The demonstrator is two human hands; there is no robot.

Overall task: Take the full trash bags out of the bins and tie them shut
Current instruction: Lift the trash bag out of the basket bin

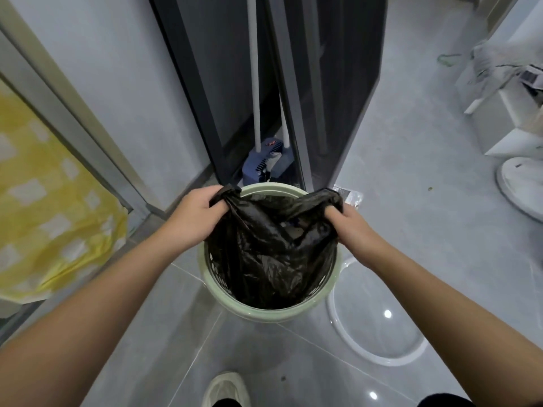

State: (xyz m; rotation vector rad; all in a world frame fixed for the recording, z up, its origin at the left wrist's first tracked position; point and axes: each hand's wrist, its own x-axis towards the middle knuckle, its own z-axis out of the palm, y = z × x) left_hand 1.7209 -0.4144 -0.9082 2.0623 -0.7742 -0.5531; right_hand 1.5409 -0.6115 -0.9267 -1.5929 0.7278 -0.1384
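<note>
Both fists, left hand (196,214) and right hand (349,226), clenching bunched bag (270,254) edges inside bin (223,298); risking thin plastic tearing; risking bin lifting too.

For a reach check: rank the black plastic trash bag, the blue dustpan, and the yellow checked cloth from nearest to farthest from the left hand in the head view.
1. Black plastic trash bag: gripped by the left hand.
2. Blue dustpan: behind the bin, by the dark door frame.
3. Yellow checked cloth: far left, beyond the frame.
</note>
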